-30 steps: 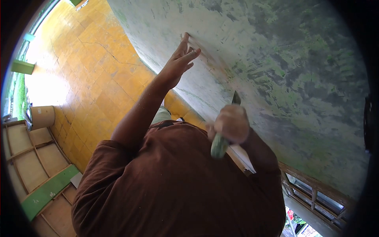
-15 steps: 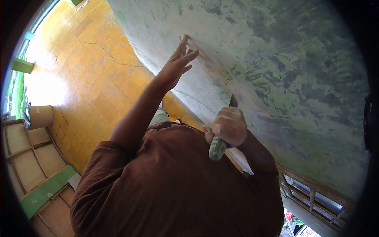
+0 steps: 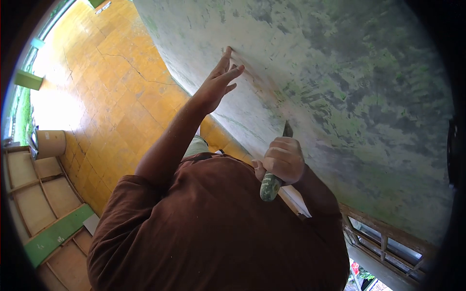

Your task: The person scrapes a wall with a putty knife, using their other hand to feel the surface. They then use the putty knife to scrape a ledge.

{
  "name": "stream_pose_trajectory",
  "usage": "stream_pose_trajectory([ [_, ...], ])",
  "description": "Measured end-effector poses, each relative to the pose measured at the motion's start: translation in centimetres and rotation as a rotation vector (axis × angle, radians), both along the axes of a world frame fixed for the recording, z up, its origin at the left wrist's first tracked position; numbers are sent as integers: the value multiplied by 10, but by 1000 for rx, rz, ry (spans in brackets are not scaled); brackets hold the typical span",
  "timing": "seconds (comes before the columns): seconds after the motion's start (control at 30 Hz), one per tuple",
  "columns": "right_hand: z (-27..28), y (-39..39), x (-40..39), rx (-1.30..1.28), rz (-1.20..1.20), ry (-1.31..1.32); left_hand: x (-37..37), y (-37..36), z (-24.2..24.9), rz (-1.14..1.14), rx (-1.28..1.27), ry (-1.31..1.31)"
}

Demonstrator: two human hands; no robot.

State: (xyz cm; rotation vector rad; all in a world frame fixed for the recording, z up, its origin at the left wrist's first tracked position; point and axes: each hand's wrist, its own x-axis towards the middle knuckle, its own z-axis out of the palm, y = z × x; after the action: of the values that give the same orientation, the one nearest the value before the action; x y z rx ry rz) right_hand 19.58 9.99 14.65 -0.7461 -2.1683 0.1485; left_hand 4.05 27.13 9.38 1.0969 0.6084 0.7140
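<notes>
Head cam: right hand (image 3: 284, 158) has its grip wrapped tight around the green-handled metal scraper (image 3: 270, 186), blade tip touching the mottled green-grey painted wall (image 3: 340, 72). Since a second ago it slid slightly lower, so the scraping looks ongoing. Left hand (image 3: 217, 82) stays flat, fingers spread, holding nothing, further along the wall.

single head-worn view, fisheye, looking steeply down

lens sits close above the brown-shirted shoulders (image 3: 213, 233), facing the mottled wall (image 3: 340, 77) at near range; yellow tiled floor (image 3: 107, 82) lies far below, left of frame.
</notes>
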Motion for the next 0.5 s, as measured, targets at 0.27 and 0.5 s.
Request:
stream_pose_trajectory([
  [0.27, 1, -2, 1, 19, -20, -30, 0, -1, 1, 9, 2, -1],
  [0.5, 1, 5, 4, 11, -23, -11, 1, -2, 0, 11, 4, -1],
])
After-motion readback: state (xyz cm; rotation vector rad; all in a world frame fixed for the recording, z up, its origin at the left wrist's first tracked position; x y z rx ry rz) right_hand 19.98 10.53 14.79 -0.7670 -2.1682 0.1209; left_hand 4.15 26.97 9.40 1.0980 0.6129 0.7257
